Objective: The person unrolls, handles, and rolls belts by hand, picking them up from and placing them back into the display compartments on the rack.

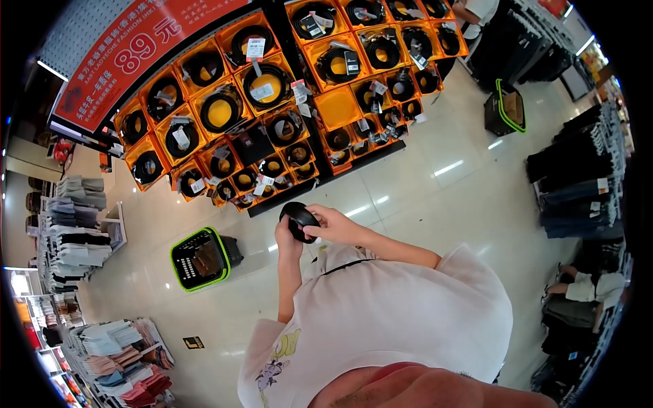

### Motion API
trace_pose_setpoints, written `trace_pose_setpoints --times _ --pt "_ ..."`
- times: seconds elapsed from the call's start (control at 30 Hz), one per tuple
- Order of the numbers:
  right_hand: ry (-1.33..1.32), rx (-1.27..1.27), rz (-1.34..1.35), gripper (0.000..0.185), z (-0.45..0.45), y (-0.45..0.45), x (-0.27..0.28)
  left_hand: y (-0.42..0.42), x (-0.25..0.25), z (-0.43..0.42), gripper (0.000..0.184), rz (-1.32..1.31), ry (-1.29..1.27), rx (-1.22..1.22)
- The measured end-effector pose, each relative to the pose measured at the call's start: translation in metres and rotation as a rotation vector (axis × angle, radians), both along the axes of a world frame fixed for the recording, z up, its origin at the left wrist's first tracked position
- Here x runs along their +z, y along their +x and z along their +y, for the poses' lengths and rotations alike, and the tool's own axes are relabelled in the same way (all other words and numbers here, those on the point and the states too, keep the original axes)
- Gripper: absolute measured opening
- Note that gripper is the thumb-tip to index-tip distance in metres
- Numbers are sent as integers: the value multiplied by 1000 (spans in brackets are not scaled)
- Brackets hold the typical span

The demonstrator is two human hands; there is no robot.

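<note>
A coiled black belt (296, 215) is held in front of my waist. My left hand (286, 235) is closed around its left side, with the fingers partly hidden behind the coil. From the right, my right hand (329, 225) grips the near edge of the same coil, thumb and fingers closed on it. Beyond my hands stands a display rack of orange compartments (337, 110), most of them with a rolled black belt and a tag inside. One nearby rolled belt (266, 86) carries a white label.
A black shopping basket with a green rim (222, 254) stands on the tiled floor (401, 224) to my left, brown items inside. Another green-rimmed basket (505, 85) is at the far right. Clothes racks (578, 163) line both sides. A person in white shorts (581, 287) is at right.
</note>
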State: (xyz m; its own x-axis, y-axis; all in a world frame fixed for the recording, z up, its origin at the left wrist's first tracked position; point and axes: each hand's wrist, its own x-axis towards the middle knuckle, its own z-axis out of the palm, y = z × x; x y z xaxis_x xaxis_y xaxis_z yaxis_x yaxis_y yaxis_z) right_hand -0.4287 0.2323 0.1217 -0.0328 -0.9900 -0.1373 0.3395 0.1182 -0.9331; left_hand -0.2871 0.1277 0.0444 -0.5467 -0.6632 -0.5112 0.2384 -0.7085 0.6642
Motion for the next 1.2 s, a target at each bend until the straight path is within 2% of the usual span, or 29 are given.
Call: trace_pose_setpoints --times 0.03,0.07,0.1,0.13,0.17,0.2,0.27,0.3,0.37,0.4,0.5,0.53,0.63,0.67,0.77,0.83,0.93,1.0,1.13,1.2 --pt "-38 41 5 40 -1 1 2 -1 4 3 33 8 46 5" --pt "-27 65 50 56 -3 0 0 -3 7 6 34 15 92 15" --pt "-20 49 89 59 -3 1 4 -5 11 8 35 21 138 31" --pt "-13 39 127 62 -1 1 14 -6 -12 5 41 66 214 96" --pt "-7 32 164 66 0 1 22 1 -33 -1 51 172 261 56" --pt "9 67 187 76 2 0 26 0 -21 1 55 185 309 105" --pt "-5 112 263 67 3 -4 27 -10 5 6 64 142 384 231" --pt "-6 149 354 62 4 -7 21 -9 4 5 69 188 361 239" --pt "-42 135 338 50 8 -8 8 3 -28 -2 72 472 356 226" --pt "-58 124 328 45 10 -7 1 -2 -14 0 72 407 330 285" --pt "-26 -1 438 34 12 -5 -15 -4 -3 -3 53 451 333 253" --pt "19 -31 391 28 13 -6 -18 -7 1 -1 42 453 327 225" --pt "55 -36 330 26 15 -6 -22 -18 15 12 30 448 233 152" --pt "52 3 305 31 16 -6 -20 -20 18 14 29 447 213 162" --pt "-147 50 565 33 20 -5 -24 -22 16 17 32 473 292 225" --pt "-184 120 586 40 23 -6 -22 -20 7 20 33 565 336 234" --pt "-211 163 641 49 28 -5 -2 -15 -4 25 36 618 336 376" --pt "-253 196 733 47 28 -6 -5 -8 -7 24 38 643 347 484" --pt "-264 194 814 38 29 -4 -13 -3 2 31 41 675 364 541" --pt "-273 229 699 33 29 -7 -11 0 9 36 41 607 331 546"
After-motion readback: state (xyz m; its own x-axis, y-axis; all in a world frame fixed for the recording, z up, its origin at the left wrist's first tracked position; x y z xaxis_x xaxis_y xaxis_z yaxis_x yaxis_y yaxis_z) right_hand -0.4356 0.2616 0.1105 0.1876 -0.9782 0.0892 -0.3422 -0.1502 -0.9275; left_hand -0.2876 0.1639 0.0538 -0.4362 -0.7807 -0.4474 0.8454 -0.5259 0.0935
